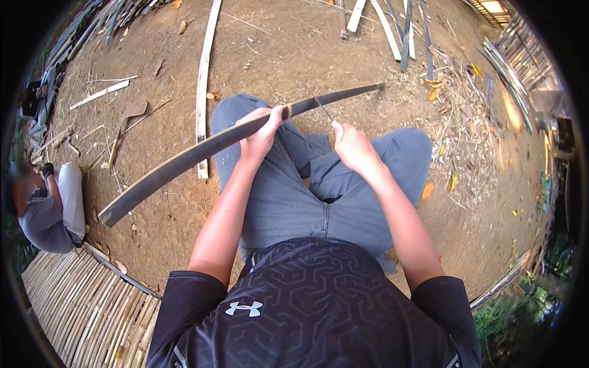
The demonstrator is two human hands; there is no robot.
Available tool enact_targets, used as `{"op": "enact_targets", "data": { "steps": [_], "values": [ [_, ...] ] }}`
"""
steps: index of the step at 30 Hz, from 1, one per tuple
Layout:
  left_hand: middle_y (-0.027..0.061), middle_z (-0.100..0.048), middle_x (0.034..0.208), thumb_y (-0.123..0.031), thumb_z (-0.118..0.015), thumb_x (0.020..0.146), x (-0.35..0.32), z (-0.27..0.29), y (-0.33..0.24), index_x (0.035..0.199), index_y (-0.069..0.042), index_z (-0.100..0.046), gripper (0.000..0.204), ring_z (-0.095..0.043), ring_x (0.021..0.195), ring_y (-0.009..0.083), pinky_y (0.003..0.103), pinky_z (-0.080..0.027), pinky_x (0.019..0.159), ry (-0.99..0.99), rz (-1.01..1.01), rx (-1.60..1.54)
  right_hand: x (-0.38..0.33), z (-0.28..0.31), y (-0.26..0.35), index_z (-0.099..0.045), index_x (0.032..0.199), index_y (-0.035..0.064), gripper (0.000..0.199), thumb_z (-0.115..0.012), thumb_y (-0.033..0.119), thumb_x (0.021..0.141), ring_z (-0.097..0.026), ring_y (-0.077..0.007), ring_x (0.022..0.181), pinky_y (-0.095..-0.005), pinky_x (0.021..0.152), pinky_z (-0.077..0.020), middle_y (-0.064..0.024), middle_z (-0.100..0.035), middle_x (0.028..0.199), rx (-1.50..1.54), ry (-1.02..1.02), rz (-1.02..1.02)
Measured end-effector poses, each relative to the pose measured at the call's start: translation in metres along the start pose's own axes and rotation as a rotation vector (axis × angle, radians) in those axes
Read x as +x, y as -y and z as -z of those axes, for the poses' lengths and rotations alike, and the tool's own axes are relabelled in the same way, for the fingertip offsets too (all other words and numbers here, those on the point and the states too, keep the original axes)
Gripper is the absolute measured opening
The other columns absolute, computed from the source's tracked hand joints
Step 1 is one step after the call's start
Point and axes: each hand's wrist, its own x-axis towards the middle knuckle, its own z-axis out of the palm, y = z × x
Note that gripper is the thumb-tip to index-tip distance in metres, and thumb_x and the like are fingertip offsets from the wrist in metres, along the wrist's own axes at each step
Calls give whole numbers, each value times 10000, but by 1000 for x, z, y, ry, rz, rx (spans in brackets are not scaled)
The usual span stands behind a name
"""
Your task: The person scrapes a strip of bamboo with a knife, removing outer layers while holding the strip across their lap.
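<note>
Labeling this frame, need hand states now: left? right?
Left hand: closed around the long dark bamboo strip.
Right hand: closed on a thin knife set against the strip.

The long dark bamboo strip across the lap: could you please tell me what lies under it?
Under the bamboo strip lie the grey-trousered knees and bare brown dirt ground, with a pale slat crossing beneath. The left hand hides the strip where it grips.

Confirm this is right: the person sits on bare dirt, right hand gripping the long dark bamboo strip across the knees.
Not quite: the head view shows the left hand gripping the long dark bamboo strip. The right hand holds a thin blade at its edge.
</note>
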Motion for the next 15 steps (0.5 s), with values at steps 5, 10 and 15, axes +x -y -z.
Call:
{"op": "enact_targets", "data": {
  "steps": [5, 10, 15],
  "values": [
    [48, -673, 694, -202, -701, 909, 4, 0, -2, 774, 6, -717, 248, -598, 660, 101, 261, -471, 627, -3, 12, -60, -2, 4, 20, -612, 1057, -78, 524, -354, 378, 1039, -629, -511, 975, -549, 900, -492, -353, -652, 941, -28, 13, -19],
    [30, -643, 618, -188, -722, 887, 5, -3, 0, 757, 11, -720, 238, -558, 579, 77, 252, -457, 560, -22, -27, -84, 27, 14, -11, -616, 1110, -50, 509, -352, 379, 1042, -652, -475, 983, -536, 901, -505, -336, -665, 971, -45, -55, -122],
    [36, -642, 611, -163, -727, 880, 1, 1, 1, 769, 14, -722, 209, -562, 564, 73, 249, -454, 538, 39, -120, 8, -6, 19, 21, -665, 1039, -54, 531, -353, 376, 1039, -637, -479, 1014, -536, 909, -499, -336, -658, 1005, -111, 8, -29]
  ]
}}
